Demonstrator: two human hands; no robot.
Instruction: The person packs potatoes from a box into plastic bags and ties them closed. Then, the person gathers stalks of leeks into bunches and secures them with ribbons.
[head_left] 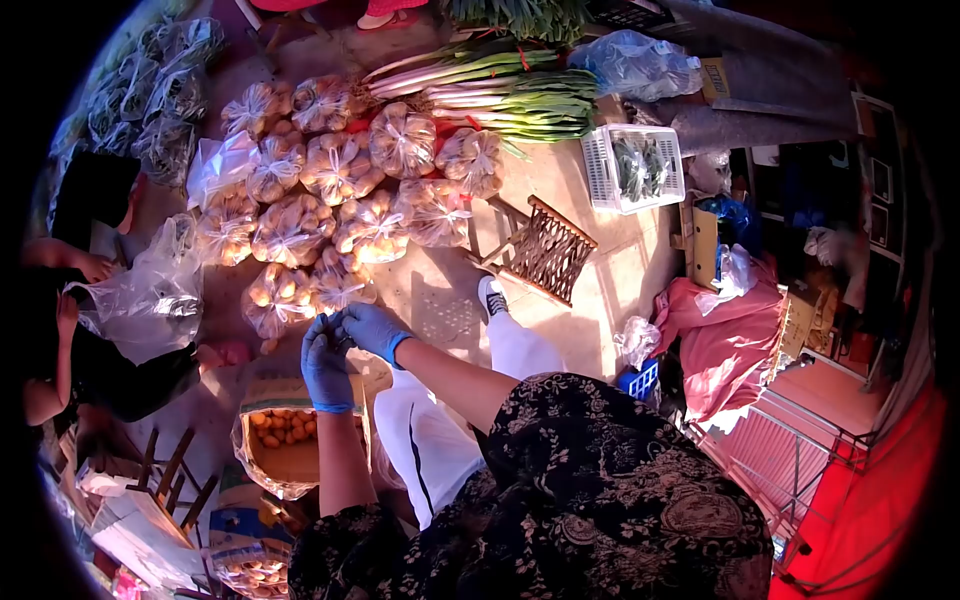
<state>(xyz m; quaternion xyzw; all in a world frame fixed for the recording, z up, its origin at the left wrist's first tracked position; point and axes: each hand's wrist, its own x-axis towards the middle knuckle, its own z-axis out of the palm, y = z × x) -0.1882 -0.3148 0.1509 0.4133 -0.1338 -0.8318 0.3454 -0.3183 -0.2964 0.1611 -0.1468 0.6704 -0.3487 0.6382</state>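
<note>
My left hand [326, 368], in a blue glove, is raised with its fingers bent inward. My right hand [373, 332], gloved in blue too, meets it from the right, and the fingertips of both are pinched close together. Something small and dark shows between them, too unclear to name. Just beyond the fingers lie clear plastic bags of round tan produce, with a bag [278, 298] and another bag [340, 277] nearest. Below my left hand stands an open box [285, 486] with orange-brown round produce [283, 430] inside.
Several more filled bags [343, 165] cover the ground ahead. Beyond them are long leeks [510, 105], a white crate [634, 204] and a folding stool [548, 250]. At left, a person's hand [95, 267] is near a clear plastic bag [150, 300].
</note>
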